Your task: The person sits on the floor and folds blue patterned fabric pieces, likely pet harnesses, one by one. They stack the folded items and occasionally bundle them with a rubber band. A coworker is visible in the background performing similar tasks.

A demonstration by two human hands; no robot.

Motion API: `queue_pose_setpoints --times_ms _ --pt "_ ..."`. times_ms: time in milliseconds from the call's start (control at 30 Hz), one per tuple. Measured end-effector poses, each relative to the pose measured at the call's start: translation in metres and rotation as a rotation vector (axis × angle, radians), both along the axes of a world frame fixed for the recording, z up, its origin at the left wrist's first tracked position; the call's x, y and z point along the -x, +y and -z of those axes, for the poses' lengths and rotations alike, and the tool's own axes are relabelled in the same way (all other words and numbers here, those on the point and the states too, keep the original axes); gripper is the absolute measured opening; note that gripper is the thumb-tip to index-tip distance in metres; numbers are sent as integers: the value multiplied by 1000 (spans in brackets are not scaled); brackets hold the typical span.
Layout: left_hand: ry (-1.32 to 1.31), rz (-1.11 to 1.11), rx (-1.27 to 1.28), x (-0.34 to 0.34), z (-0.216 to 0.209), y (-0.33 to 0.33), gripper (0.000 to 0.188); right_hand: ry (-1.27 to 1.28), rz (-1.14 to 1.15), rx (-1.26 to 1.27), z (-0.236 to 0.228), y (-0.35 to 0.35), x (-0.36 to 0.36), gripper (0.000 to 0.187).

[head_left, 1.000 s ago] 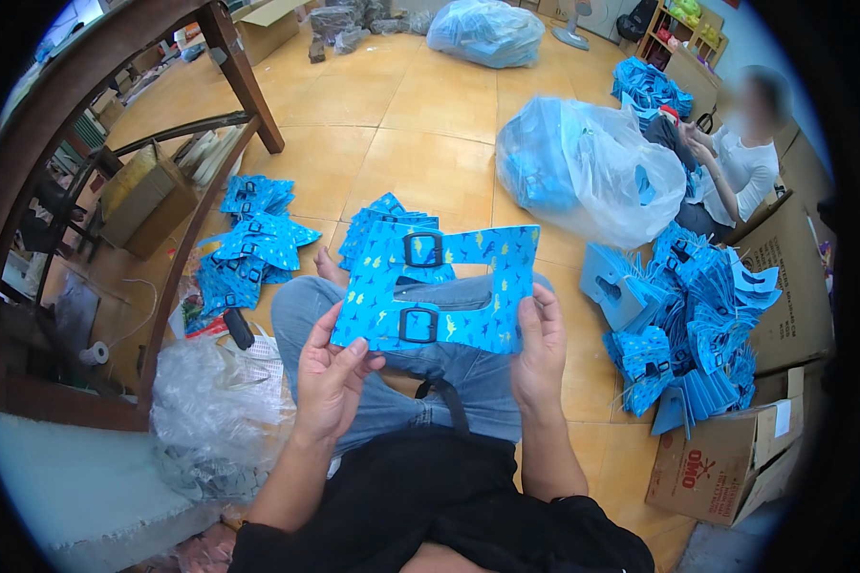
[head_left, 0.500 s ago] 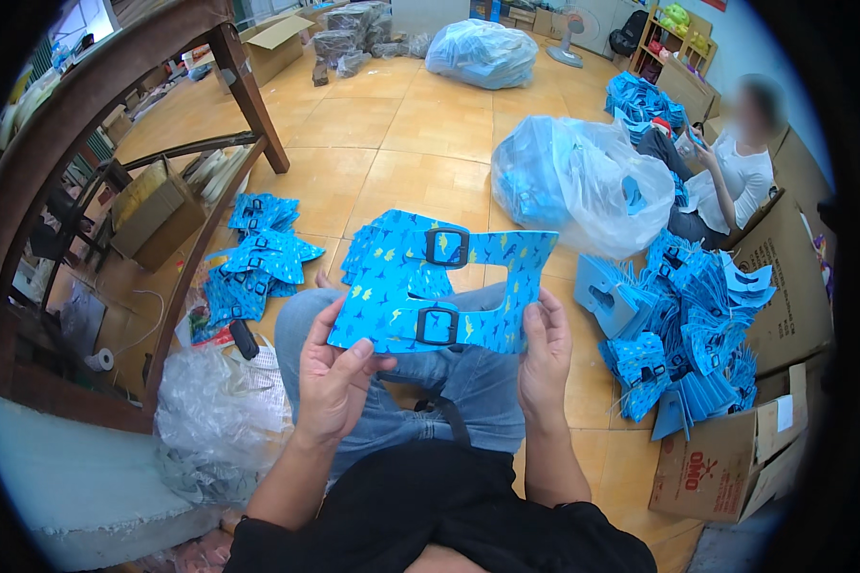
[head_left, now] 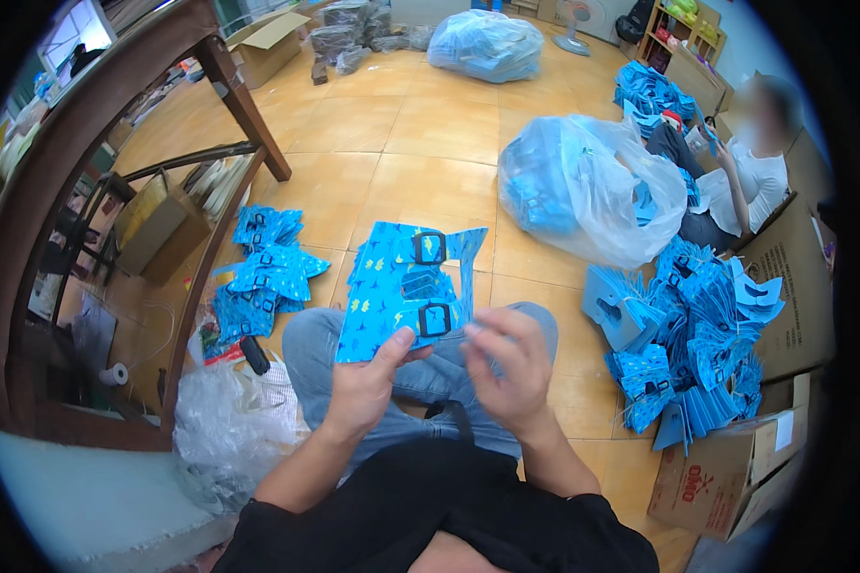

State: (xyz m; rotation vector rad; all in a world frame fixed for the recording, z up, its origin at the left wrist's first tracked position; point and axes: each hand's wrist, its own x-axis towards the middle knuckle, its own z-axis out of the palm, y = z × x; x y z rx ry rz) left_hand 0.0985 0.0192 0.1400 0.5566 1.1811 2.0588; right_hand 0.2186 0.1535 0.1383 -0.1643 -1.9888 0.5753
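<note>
My left hand [head_left: 363, 387] grips the lower left part of a blue printed card sheet [head_left: 377, 296], thumb on top. Yellow and dark blue animal shapes cover the sheet. Two black buckles sit on it, one above the other, beside a cut-out window, and its right side is folded back at an angle. Just off the sheet's lower right corner is my right hand [head_left: 516, 372], fingers loosely bent and apart, with nothing seen in them. More of the same blue print shows behind the sheet, mostly hidden. Both hands are above my crossed legs in jeans.
Bundled blue cards [head_left: 272, 267] lie left beside a wooden table frame [head_left: 248, 105]. A large heap of blue cards [head_left: 693, 325] and a cardboard box [head_left: 726, 468] are at right. Beyond stands a filled plastic bag [head_left: 583, 186]; a seated person [head_left: 750, 186] handles blue pieces.
My right hand has let go of the sheet's right side and moved left and down. The sheet has shifted slightly, and its right side now angles back.
</note>
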Motion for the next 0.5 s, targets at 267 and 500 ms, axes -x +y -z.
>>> queue_pose_setpoints --times_ms 267,500 --pt "-153 78 28 43 -7 8 42 -33 -182 25 -10 14 52 29" --pt "-164 87 49 83 -4 10 46 -125 -204 2 -16 18 90 28"
